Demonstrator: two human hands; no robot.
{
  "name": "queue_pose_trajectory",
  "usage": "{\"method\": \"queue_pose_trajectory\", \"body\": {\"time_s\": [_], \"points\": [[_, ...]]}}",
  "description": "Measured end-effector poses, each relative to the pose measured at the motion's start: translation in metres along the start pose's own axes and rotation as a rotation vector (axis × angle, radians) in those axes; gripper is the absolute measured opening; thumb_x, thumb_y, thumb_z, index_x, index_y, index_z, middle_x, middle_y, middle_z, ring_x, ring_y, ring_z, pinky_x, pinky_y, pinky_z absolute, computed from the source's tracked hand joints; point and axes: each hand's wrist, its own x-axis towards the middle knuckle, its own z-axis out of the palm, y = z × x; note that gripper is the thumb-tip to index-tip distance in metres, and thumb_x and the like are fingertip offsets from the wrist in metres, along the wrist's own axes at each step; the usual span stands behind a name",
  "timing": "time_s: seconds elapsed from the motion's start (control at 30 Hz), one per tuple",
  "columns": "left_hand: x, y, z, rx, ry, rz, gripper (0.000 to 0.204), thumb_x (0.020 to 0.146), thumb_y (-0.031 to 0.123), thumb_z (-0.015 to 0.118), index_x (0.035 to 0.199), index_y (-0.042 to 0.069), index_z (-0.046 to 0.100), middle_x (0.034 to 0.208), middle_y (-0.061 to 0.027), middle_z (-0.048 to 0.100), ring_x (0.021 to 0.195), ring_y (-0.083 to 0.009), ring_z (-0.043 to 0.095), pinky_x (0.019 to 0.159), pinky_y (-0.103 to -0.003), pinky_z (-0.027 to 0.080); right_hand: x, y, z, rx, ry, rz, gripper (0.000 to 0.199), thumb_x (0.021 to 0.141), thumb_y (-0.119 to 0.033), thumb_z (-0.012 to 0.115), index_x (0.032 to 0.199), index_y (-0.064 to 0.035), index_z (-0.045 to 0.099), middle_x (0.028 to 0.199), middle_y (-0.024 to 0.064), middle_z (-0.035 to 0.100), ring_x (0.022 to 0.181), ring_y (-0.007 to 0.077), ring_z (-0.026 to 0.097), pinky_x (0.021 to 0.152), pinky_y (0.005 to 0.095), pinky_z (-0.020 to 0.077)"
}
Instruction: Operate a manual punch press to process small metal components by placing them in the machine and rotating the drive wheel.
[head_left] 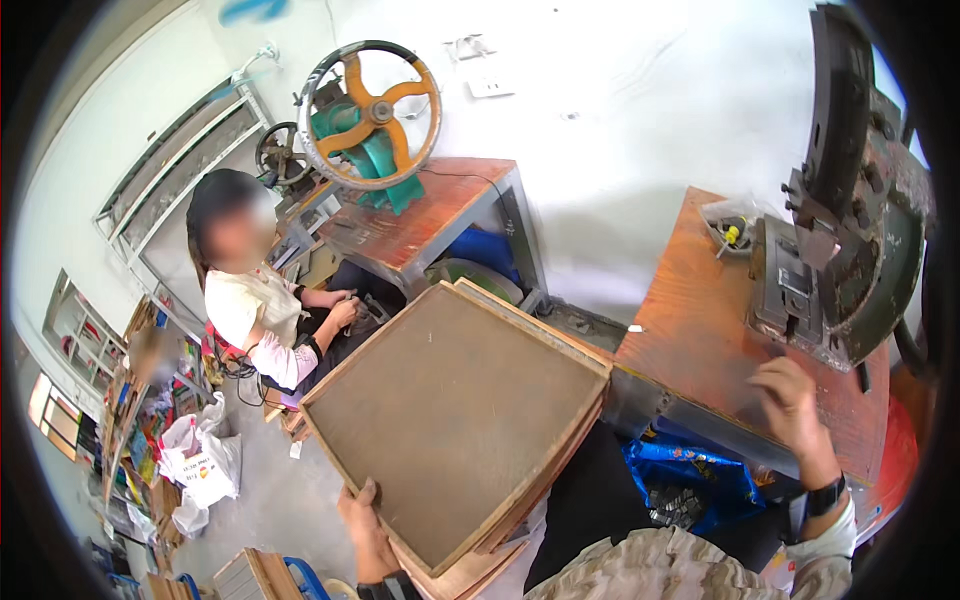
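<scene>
A shallow square wooden tray (455,400) with a thin raised rim and a bare brown bottom lies tilted in front of me, on top of other wooden trays or boards (590,415). My left hand (367,530) is closed on its near left edge, the thumb over the rim. Out to the right, my right hand (795,405) hovers above the red-brown worktable (690,310), in front of a heavy dark metal press (850,220). Its fingers are bent and smeared by motion, so whether they hold anything is unclear.
A plastic bag (735,225) with small parts sits beside the press. Below the table lies a blue bag (690,475) of dark pieces. A person (250,280) sits at the left by another bench (430,215), which carries a green press with an orange handwheel (375,115).
</scene>
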Motion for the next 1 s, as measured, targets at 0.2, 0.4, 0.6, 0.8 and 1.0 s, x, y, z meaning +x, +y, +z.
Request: {"method": "queue_pose_trajectory", "body": {"time_s": [0.2,0.4,0.6,0.8,1.0], "points": [[-0.043,0.047,-0.045,0.0,0.049,0.057,0.042,0.077,0.003,0.065,0.114,-0.01,0.05,0.101,-0.0146,0.062,0.085,-0.0214,0.061,0.079,-0.032,0.048,0.126,-0.082,0.144,0.379,-0.376,-0.421,0.024,0.074,0.0,0.061,0.098,-0.0047,0.065,0.095,0.0147,0.062,0.093,0.035,0.059,0.08,0.0425,0.049],[-0.095,0.124,-0.019,0.086,-0.008,-0.181,0.055,0.083,0.009,0.061,0.131,-0.008,0.04,0.122,-0.0149,0.054,0.109,-0.0271,0.053,0.095,-0.032,0.04,0.196,-0.162,0.24,0.594,-0.574,-0.263,0.033,0.076,-0.005,0.065,0.109,-0.0087,0.061,0.102,0.013,0.055,0.092,0.0318,0.059,0.081,0.0402,0.0488],[-0.087,0.125,-0.009,0.154,-0.035,-0.226,0.05,0.082,0.013,0.065,0.125,-0.008,0.046,0.118,-0.0169,0.056,0.105,-0.0277,0.056,0.092,-0.033,0.044,0.217,-0.147,0.266,0.312,-0.572,-0.312,0.017,0.071,-0.008,0.071,0.086,-0.0062,0.062,0.093,0.0132,0.058,0.091,0.0345,0.058,0.077,0.0423,0.047],[-0.066,0.082,-0.024,0.061,-0.136,-0.072,0.049,0.074,0.012,0.067,0.115,-0.008,0.051,0.098,-0.0138,0.063,0.084,-0.0205,0.062,0.077,-0.032,0.05,0.177,-0.144,0.223,0.351,-0.499,-0.307,0.014,0.077,-0.011,0.066,0.088,-0.0042,0.061,0.085,0.0164,0.06,0.085,0.0365,0.059,0.074,0.0445,0.0466],[-0.066,0.073,-0.02,0.046,-0.13,-0.032,0.049,0.073,0.013,0.067,0.114,-0.009,0.051,0.098,-0.0138,0.063,0.082,-0.0199,0.063,0.076,-0.032,0.051,0.091,-0.144,0.152,0.511,-0.791,-0.448,0.012,0.081,-0.01,0.063,0.091,-0.0053,0.06,0.087,0.0103,0.057,0.085,0.0313,0.057,0.073,0.039,0.0481]]}}
